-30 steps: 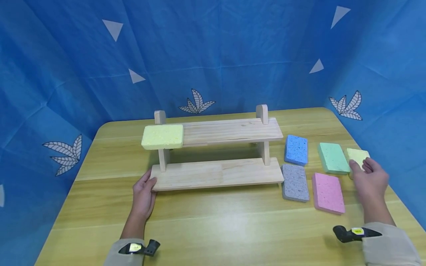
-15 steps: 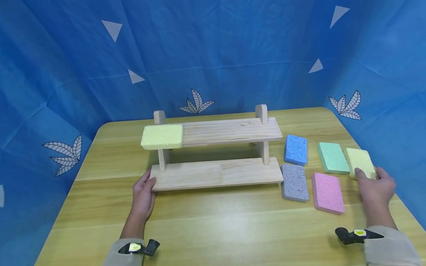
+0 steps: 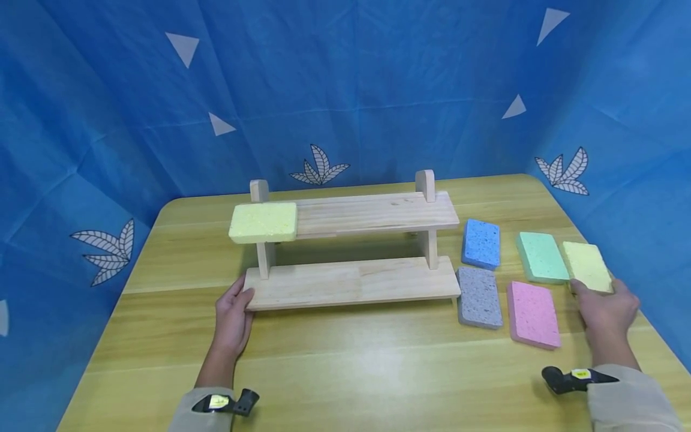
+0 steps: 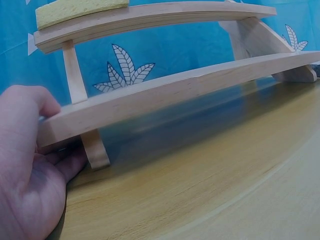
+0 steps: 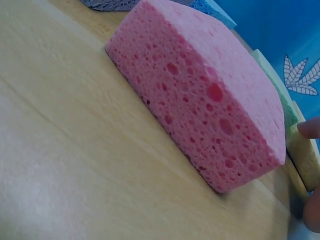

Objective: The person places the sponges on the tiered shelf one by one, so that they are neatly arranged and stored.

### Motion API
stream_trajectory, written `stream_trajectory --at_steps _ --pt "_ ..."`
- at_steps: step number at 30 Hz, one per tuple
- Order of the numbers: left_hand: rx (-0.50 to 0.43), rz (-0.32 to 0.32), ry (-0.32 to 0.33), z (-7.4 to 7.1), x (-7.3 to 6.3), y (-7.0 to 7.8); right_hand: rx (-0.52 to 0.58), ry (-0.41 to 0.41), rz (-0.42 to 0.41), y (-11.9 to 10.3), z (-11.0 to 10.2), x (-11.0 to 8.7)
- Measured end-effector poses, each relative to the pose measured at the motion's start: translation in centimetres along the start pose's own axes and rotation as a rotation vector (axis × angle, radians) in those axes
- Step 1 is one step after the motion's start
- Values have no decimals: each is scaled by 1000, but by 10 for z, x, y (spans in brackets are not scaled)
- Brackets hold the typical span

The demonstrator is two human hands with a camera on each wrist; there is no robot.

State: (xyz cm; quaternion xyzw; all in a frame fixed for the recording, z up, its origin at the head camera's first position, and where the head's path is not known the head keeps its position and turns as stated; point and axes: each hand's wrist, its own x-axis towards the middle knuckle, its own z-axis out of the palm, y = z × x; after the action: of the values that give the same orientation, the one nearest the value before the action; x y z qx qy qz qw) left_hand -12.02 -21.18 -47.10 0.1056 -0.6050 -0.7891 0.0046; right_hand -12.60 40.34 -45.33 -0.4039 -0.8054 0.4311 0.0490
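My left hand (image 3: 232, 318) grips the left end of the lower board of a two-tier wooden shelf (image 3: 351, 282), thumb on top and fingers beneath, as the left wrist view shows. A yellow sponge (image 3: 263, 222) lies flat on the upper board's left end. On the far right, my right hand (image 3: 607, 309) holds the near end of a second yellow sponge (image 3: 587, 267) on the table, thumb at its left side and fingers at its right. In the right wrist view only fingertips (image 5: 311, 129) show beside this sponge. A green sponge (image 3: 542, 257) lies against its left side.
A blue sponge (image 3: 480, 243), a grey sponge (image 3: 479, 297) and a pink sponge (image 3: 533, 315) lie between the shelf and my right hand. The grey one is close to the shelf's right end. Behind the wooden table (image 3: 345, 372) hangs a blue curtain (image 3: 356, 72).
My right hand has drawn back from over the yellow sponge to its near end, so more of the sponge shows. The left hand and shelf have stayed in place.
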Motion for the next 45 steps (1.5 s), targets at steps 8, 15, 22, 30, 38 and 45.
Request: stream_trajectory --at_steps 8,15,22,30,38,45 --pt "-8 -2 3 2 -2 1 -5 8 11 0 1 1" --pt "-15 10 1 2 -2 0 -23 -3 13 -1 -2 1" --pt "-17 4 -7 2 0 -1 -24 -13 33 -1 -4 1" --pt "-16 5 -7 1 -1 -1 7 -10 32 -6 -8 -1" --pt "-14 7 -4 0 0 -1 -3 6 -23 -20 -12 -7" --pt "-7 6 2 1 0 0 -12 8 -92 -30 -10 -10"
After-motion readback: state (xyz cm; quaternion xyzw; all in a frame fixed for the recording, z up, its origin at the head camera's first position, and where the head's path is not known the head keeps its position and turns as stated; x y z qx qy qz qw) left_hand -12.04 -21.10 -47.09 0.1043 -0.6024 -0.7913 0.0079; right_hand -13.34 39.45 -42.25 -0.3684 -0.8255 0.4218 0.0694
